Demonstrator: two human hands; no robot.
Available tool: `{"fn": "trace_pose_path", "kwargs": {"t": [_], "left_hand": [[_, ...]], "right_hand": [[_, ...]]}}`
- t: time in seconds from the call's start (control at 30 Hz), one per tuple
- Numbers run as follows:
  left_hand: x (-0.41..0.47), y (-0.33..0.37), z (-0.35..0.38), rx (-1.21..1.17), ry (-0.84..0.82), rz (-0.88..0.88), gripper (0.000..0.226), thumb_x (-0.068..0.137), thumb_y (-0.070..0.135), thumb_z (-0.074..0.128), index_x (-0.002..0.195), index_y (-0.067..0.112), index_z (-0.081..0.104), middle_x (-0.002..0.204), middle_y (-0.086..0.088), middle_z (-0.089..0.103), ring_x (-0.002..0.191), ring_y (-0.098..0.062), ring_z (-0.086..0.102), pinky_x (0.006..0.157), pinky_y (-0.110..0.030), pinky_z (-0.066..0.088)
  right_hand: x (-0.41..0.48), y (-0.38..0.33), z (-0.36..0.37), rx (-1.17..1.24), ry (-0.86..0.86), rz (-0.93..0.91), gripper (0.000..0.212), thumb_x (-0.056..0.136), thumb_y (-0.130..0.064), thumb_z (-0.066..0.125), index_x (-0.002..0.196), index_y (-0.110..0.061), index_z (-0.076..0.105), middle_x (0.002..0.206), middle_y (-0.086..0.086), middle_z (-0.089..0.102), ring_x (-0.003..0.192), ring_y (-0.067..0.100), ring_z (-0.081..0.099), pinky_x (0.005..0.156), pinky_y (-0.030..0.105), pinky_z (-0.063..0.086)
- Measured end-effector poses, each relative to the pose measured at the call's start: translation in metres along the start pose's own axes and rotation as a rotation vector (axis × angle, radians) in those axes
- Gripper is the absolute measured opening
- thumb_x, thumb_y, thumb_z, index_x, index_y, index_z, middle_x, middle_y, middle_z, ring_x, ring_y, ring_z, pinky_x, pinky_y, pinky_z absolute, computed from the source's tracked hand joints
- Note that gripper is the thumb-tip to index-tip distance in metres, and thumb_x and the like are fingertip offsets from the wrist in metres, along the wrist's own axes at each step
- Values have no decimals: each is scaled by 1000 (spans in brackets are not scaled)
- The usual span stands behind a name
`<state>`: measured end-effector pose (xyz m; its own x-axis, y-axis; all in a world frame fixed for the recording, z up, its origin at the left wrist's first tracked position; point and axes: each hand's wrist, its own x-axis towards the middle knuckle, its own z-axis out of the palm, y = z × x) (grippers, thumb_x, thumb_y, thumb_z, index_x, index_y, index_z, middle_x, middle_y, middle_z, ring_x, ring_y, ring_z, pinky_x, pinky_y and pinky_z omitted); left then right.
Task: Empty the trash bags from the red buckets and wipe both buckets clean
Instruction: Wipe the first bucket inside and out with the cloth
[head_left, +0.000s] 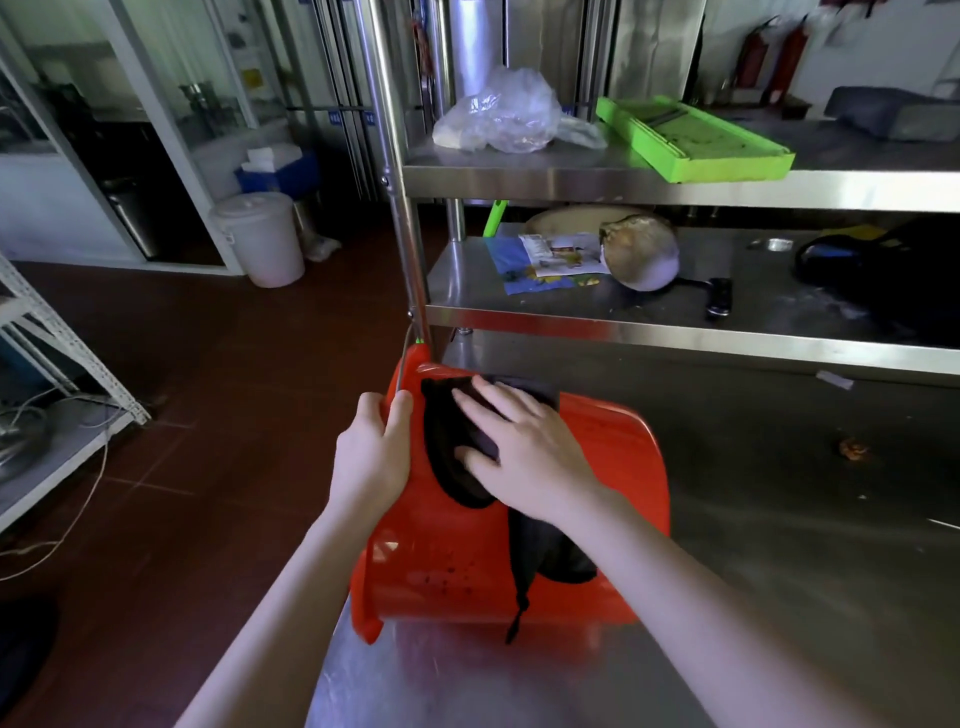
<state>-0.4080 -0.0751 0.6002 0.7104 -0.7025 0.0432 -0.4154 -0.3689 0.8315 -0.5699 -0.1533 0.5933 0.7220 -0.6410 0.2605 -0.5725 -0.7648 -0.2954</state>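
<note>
Right hand: fingers straight and spread, palm down, pressing flat on a black cloth. It clasps nothing. The cloth lies between the palm and the outer wall of the red bucket. One part extends past the fingertips toward the bucket's mouth. Another part hangs below the wrist, down the wall, ending in a thin dangling strip.

Left hand: just beside the right hand, on its thumb side. Fingers and thumb are curled over the bucket's rim, grasping it.

Red bucket: directly under both hands, lying on its side on a steel table. The mouth faces past the left hand and overhangs the table edge; the base points away from the right hand's little-finger side. A wire handle rises from the rim just beyond the left hand's fingertips.

Beyond the fingertips of both hands stands a steel shelf unit. The lower shelf carries printed packets, a round bowl-like object and a black-handled knife. The upper shelf carries a clear plastic bag and a green tray.

Well apart, beyond the left hand, a white lidded pail stands on the dark red floor.
</note>
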Motion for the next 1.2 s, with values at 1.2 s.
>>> {"fn": "trace_pose_path", "kwargs": {"t": [1.2], "left_hand": [[-33,-30,-9,-129,-19,263,44,103,34,34,142,54,31,78,20,70,62,-15,65,55,-25,48]], "right_hand": [[27,-54,23,-46,4,24,58,94,-48,34,149,-32,31,158,-9,27,146,17,20,118,44,18]]}}
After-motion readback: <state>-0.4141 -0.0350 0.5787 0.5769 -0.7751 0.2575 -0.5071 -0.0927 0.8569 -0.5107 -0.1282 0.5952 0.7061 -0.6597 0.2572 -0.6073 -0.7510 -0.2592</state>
